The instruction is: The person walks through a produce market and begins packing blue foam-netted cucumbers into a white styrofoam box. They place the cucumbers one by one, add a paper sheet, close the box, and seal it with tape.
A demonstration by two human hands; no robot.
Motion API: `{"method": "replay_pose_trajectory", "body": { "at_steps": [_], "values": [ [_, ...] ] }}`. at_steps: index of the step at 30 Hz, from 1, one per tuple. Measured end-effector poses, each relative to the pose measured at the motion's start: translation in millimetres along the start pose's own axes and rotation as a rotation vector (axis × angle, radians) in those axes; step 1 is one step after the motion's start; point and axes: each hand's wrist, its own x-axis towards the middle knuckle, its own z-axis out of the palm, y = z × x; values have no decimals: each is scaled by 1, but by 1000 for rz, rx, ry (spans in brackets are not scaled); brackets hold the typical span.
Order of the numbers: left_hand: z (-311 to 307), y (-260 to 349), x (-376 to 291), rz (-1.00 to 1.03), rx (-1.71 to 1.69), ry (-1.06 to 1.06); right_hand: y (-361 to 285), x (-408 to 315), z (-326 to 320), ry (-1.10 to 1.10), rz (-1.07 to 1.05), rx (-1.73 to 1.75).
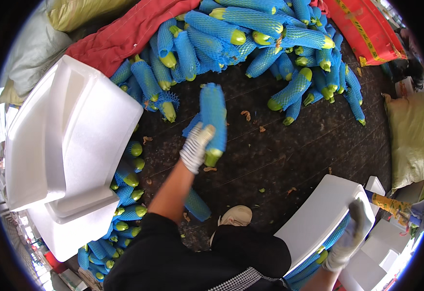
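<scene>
My left hand, in a striped white glove, grips a zucchini wrapped in blue foam netting, held above the dark floor. Its bare green end points toward me. To the lower right my right hand, also gloved and blurred, is over the white foam box. Whether its fingers hold anything cannot be made out. Inside that box lie netted zucchinis, partly hidden by the wall. A heap of netted zucchinis spreads in an arc ahead of me.
White foam boxes stand stacked on the left, with more netted zucchinis beside them. A red cloth and a red crate border the heap. One netted zucchini lies near my shoe. A stuffed sack is at right.
</scene>
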Motion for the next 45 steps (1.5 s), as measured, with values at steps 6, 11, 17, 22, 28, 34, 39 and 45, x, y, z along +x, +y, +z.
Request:
{"method": "replay_pose_trajectory", "body": {
  "at_steps": [6, 11, 17, 22, 28, 34, 39, 45],
  "values": [
    [139, 4, -62, 394, 657, -178, -45, 38, 149, -550, 409, 797],
    [44, 61, 62, 691, 1338, 350, -21, 20, 81, -349, 474, 953],
    [-45, 89, 234, 263, 1532, 1095, 27, -42, -42, -66, 479, 1151],
    [-78, 131, 238, -11, 1104, 951, 20, -75, -98, 398, 304, 634],
    [-64, 81, 128, 136, 290, 189, 86, -70, -64, 222, 384, -875],
    [239, 17, -22, -158, -124, -419, 142, -90, -94, 25, 102, -45],
    [405, -69, -91, 866, 1030, -1345, 75, -99, -108, 168, 11, 1199],
    [409, -151, -108, 996, 1614, -1572, 106, -74, -153, 356, 250, 793]
  ]
}}
